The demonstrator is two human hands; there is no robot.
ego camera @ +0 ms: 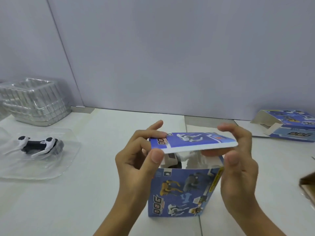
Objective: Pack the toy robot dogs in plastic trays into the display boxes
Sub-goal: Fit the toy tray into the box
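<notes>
At the far left, against the pale wall, a stack of clear plastic trays sat on the white table. Just in front of it lay a single clear tray with a white and black toy robot dog lying on its side in the moulded hollow, well apart from the person's hands.

In the middle stood the blue display box, upright on the table, its printed front showing dogs and the word DOG. Its top was not yet closed: through the gap under the lid flap I could see the white shape of another toy dog already inside, though little of it showed. The left hand gripped the flap's left end, thumb pressed on the near edge and fingers curled over the top. The right hand held the flap's right end, fingers curved over the far side and thumb toward the near edge; whether that thumb actually touched the card I could not tell. The flap lay nearly level between the two hands, just above the box's opening.

Farther right, near the wall, a second blue box lay on its side with its end flaps open. At the right edge a brown cardboard corner poked into view.
</notes>
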